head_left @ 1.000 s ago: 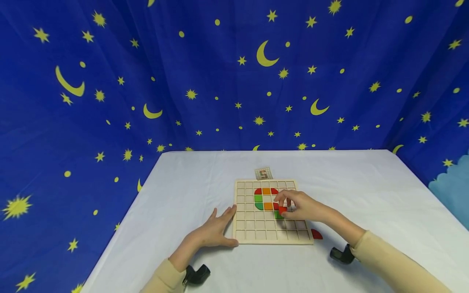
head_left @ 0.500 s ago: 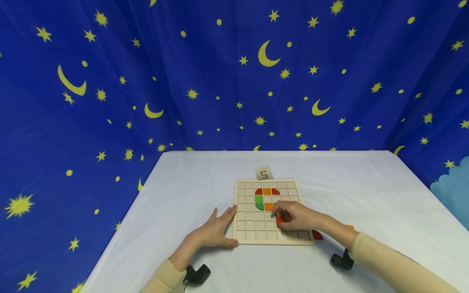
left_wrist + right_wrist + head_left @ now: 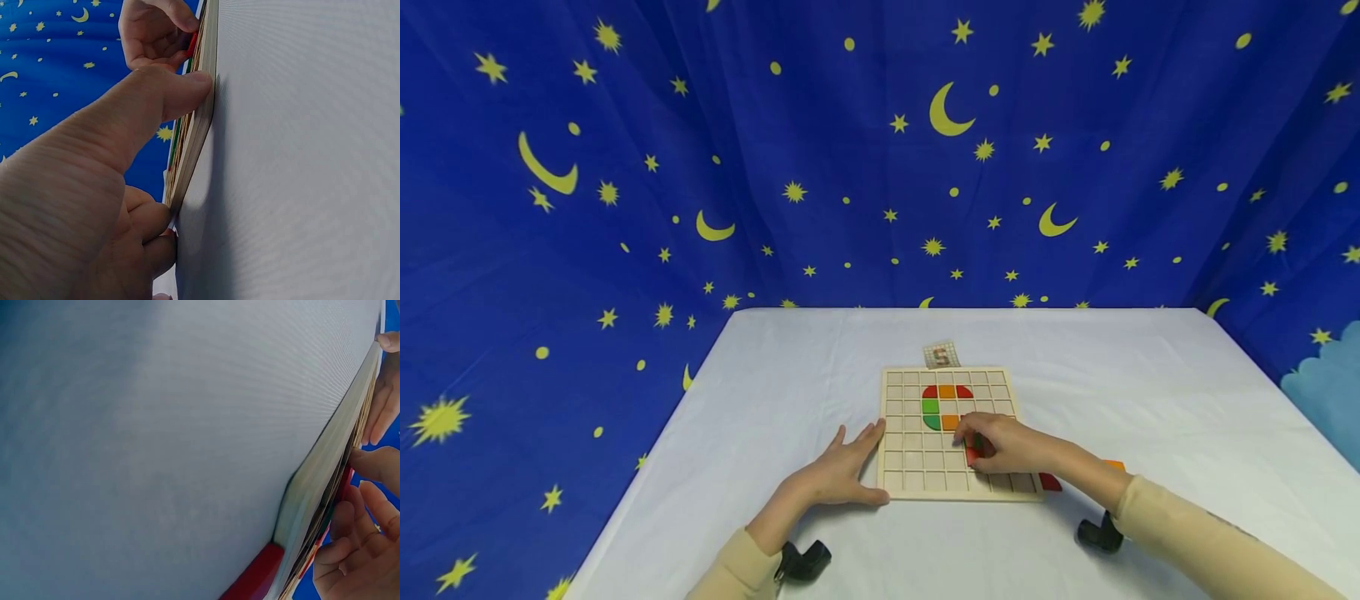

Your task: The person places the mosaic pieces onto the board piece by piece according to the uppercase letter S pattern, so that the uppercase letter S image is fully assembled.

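Note:
A wooden grid board [image 3: 913,460] lies on the table. Along its left edge and near corner rests my left hand [image 3: 838,475], thumb and fingers spread and touching the frame. My right hand [image 3: 1015,442] reaches over the board from the right and pinches a red tile [image 3: 973,457] between thumb and fingers, low at the grid. The right wrist view shows the red tile [image 3: 344,483] edge-on under the fingertips. Further up the grid sit red, orange [image 3: 950,422] and green [image 3: 931,407] tiles in a curve. My right hand hides the neighbouring cells.
A small pattern card [image 3: 941,355] lies beyond the board's far edge. A dark red rounded tile [image 3: 1051,482] lies beside the right edge, and an orange tile [image 3: 1116,465] shows behind my right forearm. Black wrist devices [image 3: 805,562] hang at both sleeves.
My right hand has moved toward the near side of the board, bringing the red tile down to the grid; over the last half second it barely moves. My left hand stays put.

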The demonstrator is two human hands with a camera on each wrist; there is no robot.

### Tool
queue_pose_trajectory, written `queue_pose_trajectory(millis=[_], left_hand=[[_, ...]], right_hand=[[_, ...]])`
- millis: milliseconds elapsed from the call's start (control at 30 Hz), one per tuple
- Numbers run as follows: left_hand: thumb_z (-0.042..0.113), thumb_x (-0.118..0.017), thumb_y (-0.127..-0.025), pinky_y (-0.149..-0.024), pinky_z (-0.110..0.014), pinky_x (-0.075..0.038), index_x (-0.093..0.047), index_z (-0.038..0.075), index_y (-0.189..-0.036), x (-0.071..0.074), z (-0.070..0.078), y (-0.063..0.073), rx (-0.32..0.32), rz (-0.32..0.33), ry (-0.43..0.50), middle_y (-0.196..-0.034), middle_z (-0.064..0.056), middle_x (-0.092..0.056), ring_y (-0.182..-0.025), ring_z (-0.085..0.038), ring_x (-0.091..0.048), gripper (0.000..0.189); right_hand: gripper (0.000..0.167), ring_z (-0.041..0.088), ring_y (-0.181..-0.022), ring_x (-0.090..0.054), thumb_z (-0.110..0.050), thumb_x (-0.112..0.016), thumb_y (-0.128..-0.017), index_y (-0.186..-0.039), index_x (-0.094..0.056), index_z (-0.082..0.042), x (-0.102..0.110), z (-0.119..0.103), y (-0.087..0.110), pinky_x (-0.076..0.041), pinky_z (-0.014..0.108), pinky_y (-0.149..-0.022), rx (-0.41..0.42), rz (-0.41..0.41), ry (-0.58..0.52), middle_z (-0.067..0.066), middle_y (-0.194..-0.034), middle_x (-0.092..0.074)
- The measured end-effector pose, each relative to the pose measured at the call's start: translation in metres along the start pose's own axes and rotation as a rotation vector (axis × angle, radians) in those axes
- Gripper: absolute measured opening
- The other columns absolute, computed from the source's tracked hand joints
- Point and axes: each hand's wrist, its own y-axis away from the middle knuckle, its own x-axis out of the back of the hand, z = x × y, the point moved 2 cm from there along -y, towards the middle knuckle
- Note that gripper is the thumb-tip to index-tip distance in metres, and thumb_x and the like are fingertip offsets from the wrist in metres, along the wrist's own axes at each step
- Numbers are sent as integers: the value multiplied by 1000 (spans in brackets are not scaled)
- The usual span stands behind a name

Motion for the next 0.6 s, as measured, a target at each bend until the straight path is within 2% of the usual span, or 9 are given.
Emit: queue_pose_trajectory(millis=[600], left_hand=[[48, -76, -73, -111, -52, 2, -15, -1, -150, 1, 1, 0, 14, -1, 17, -152, -20, -22, -140, -27, -21, 109]], right_hand=[[31, 11, -80, -51, -11, -73, -82, -109, -58, -10, 0, -3, 0, -45, 22, -67, 7, 3, -22, -4, -95, -61]])
